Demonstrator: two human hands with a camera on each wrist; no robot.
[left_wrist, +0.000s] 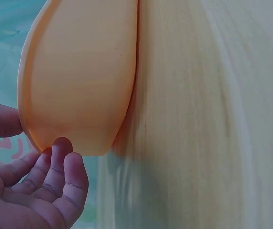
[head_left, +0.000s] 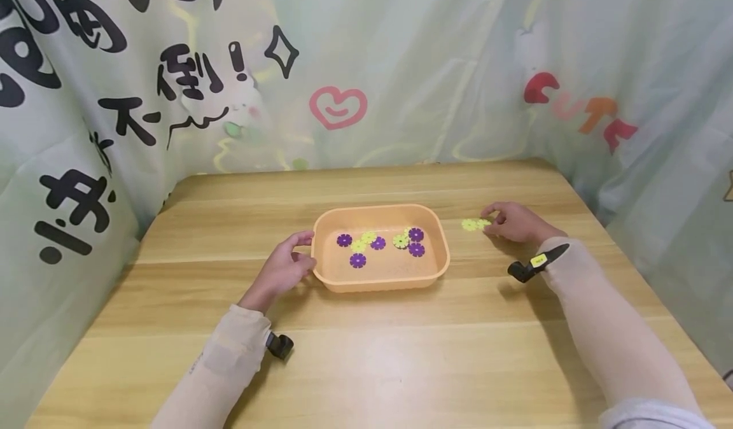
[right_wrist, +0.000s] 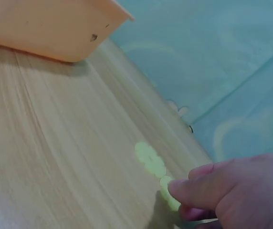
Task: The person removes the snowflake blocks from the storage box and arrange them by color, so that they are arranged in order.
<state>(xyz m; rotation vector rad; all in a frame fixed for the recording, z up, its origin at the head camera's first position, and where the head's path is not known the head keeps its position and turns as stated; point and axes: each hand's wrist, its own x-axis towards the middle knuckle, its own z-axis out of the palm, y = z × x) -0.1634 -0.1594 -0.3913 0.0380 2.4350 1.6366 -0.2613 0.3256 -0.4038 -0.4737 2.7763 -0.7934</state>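
My left hand grips the left end of a shallow orange plastic tray. In the left wrist view, one digit touches the rim while curled fingers lie against the tray's outer wall. Purple snowflake discs and yellow snowflake discs lie scattered inside the tray. To the tray's right, my right hand pinches one end of a pair of yellow snowflake discs between thumb and fingers. The two discs sit end to end, low over the table; whether they interlock cannot be told.
The wooden table carries the tray near its middle. A printed cloth curtain hangs behind the table and along both sides. Black camera mounts are strapped at the left wrist and right wrist.
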